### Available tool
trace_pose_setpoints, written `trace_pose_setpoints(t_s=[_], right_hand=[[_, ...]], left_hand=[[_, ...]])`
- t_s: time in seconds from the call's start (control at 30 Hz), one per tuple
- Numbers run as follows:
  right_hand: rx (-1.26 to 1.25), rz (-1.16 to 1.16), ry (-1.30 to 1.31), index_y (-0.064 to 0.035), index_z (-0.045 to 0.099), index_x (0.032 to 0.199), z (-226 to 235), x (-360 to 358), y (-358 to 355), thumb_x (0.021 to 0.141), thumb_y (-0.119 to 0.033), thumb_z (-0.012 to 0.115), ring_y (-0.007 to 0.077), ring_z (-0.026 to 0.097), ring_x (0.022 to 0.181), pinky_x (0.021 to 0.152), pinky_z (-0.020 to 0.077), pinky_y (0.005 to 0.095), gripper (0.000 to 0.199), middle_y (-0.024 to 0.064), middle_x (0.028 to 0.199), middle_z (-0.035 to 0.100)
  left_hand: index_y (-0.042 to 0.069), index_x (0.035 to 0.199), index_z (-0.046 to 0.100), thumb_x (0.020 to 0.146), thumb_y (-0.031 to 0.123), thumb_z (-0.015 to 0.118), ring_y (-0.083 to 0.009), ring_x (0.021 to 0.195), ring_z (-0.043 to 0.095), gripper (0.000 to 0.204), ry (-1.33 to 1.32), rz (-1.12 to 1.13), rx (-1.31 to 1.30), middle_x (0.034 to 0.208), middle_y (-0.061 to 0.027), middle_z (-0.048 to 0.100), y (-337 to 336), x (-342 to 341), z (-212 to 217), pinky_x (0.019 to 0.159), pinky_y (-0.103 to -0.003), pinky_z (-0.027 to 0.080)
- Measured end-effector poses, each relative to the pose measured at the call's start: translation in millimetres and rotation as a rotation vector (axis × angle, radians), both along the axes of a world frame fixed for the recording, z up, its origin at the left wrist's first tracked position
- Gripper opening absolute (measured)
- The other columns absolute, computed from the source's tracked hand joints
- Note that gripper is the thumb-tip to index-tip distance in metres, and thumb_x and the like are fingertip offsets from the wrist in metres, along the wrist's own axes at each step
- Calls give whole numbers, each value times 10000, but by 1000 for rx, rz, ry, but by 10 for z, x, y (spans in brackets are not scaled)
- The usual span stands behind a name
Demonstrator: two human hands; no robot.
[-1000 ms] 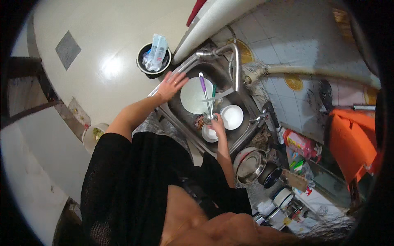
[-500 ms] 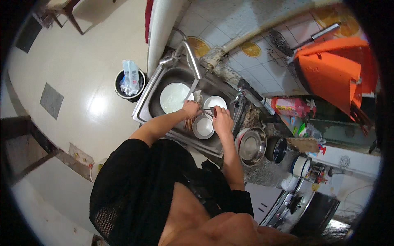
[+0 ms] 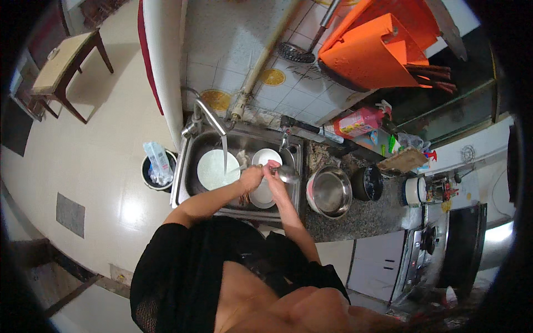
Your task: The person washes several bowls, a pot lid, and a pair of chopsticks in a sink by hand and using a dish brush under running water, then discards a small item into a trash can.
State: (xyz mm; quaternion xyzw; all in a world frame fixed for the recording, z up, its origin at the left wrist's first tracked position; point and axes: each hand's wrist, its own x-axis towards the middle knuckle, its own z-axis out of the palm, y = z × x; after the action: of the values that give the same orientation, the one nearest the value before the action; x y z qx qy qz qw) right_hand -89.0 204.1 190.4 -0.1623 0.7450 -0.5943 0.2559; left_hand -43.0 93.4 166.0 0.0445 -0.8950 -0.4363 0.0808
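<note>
Here both hands meet over the steel sink (image 3: pixel 189 166), just right of the thin stream falling from the tap (image 3: pixel 208 114). The right hand (image 3: pixel 273 173) is closed around the handle of a metal ladle (image 3: pixel 287 175), whose shiny bowl pokes out toward the sink's right rim. The left hand (image 3: pixel 251 178) is curled against the same handle from the other side; whether it grips the ladle or only rubs it is too small to tell. Below the hands sits a white bowl (image 3: pixel 262 194), a second white bowl (image 3: pixel 266 157) lies just behind them, and a large white plate (image 3: pixel 216 169) lies flat under the water.

A wet, possibly soapy ladle could slip from the fingers and drop onto the bowl beneath, chipping it. A swing of the ladle's bowl to the right could knock the sink rim or the steel mixing bowl (image 3: pixel 329 192) standing just beside it on the counter (image 3: pixel 361 213). Water running onto the flat plate may splash outward.

Room is tight: crockery fills most of the basin, the tap arches over the left half, and a dark pot (image 3: pixel 366 183) and a pink bottle (image 3: pixel 358 121) crowd the counter. The tiled floor to the left, by the small bin (image 3: pixel 149 177), is open.
</note>
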Motion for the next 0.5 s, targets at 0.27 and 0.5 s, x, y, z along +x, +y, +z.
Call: trace_pose_setpoints(t_s=[0.27, 0.5], right_hand=[[-70, 109, -151, -89, 491, 972, 615, -85, 163, 862, -319, 400, 143, 443, 992, 841, 343, 309, 271, 41, 1032, 514], [-184, 275, 644, -60, 456, 859, 2969, 201, 343, 871, -170, 390, 164, 511, 898, 821, 389, 313, 129, 98, 935, 564]], left_hand=[[54, 931, 477, 718, 209, 538, -346, 807, 526, 271, -380, 8, 12, 882, -184, 534, -78, 305, -192, 699, -407, 429], [59, 891, 515, 685, 241, 586, -308, 840, 528, 284, -427, -47, -86, 858, -159, 561, -419, 607, -799, 737, -371, 422]])
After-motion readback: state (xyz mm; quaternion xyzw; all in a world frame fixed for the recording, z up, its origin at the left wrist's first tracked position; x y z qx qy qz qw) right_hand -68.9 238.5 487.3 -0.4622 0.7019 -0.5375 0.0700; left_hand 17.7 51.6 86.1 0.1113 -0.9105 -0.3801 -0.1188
